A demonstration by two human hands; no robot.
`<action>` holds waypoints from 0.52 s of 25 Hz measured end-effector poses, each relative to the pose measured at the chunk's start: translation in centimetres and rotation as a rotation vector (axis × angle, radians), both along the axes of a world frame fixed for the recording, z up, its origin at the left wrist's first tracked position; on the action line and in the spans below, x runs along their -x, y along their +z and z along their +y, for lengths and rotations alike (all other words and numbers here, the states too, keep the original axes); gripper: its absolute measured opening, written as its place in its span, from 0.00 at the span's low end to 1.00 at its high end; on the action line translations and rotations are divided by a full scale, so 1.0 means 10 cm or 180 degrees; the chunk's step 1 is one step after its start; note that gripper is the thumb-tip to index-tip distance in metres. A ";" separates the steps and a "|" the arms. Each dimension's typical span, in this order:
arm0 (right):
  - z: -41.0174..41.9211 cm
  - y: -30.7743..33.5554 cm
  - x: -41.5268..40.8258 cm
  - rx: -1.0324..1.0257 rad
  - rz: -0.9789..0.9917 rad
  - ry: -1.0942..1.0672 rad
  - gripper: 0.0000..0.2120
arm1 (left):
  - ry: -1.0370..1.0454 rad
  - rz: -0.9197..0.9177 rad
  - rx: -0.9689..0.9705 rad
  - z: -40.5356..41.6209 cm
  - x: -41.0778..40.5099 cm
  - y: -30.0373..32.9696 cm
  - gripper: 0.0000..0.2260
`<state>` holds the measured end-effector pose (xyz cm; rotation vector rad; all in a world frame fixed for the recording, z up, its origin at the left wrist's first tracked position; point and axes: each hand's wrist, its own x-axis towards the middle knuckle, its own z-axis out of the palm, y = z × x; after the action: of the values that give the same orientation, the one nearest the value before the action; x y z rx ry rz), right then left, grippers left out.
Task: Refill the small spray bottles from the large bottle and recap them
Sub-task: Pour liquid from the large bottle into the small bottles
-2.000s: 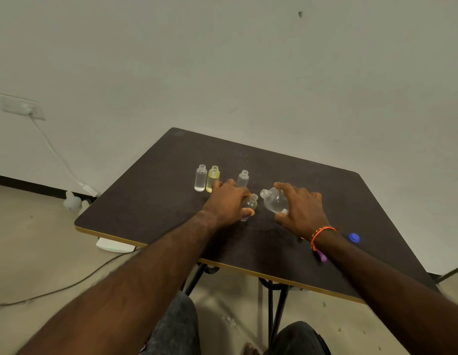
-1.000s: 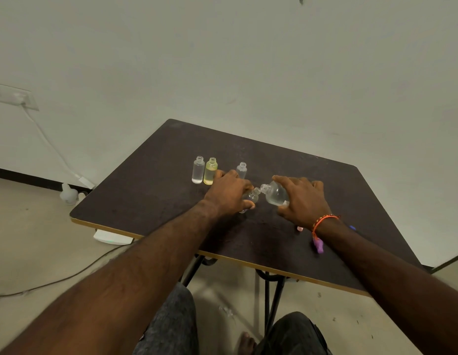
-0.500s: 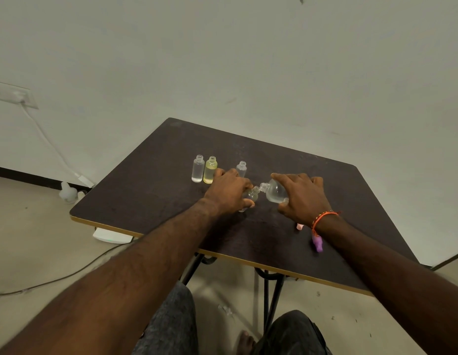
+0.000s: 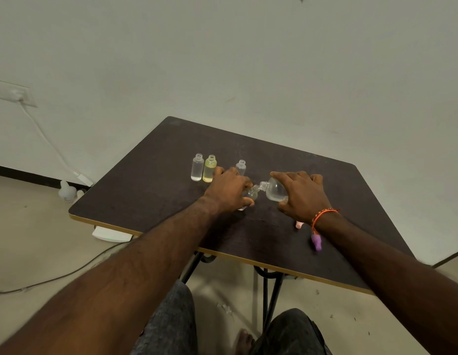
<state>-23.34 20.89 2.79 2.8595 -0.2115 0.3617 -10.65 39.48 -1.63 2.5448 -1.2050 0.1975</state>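
We take the large bottle (image 4: 275, 192) as our landmark. Our right hand (image 4: 303, 197) grips its round body above the middle of the dark desk (image 4: 151, 185), and its long axis is tilted so the open neck points left and a little down. Just left of it, touching at the mouths as far as we can see, is a small spray bottle (image 4: 249, 194), leaning toward the neck, with our left hand (image 4: 229, 192) closed around it (most of its body is hidden by the fingers). Further left stand three small bottles upright and uncapped: a clear one (image 4: 197, 167), a yellow one (image 4: 209, 169), and another clear one (image 4: 241, 167) partly behind the left hand. Below the landmark, a pink cap (image 4: 299, 224) and a purple cap (image 4: 316, 242) are partly covered by our right wrist.
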 end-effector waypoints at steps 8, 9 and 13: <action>0.00 0.02 -0.01 0.0043 0.0012 -0.0011 0.39 | 0.0003 0.0019 0.0024 -0.01 0.00 0.00 0.24; 0.00 0.02 -0.01 0.0051 0.0011 -0.0011 0.39 | 0.0000 0.0033 0.0024 -0.01 0.00 -0.01 0.24; 0.01 0.03 -0.02 0.0075 0.0027 -0.0019 0.39 | 0.0005 0.0044 0.0015 -0.01 -0.01 -0.01 0.24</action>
<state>-23.16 20.96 3.07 2.8363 -0.2126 0.3484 -10.55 39.42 -1.74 2.5390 -1.1960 0.1826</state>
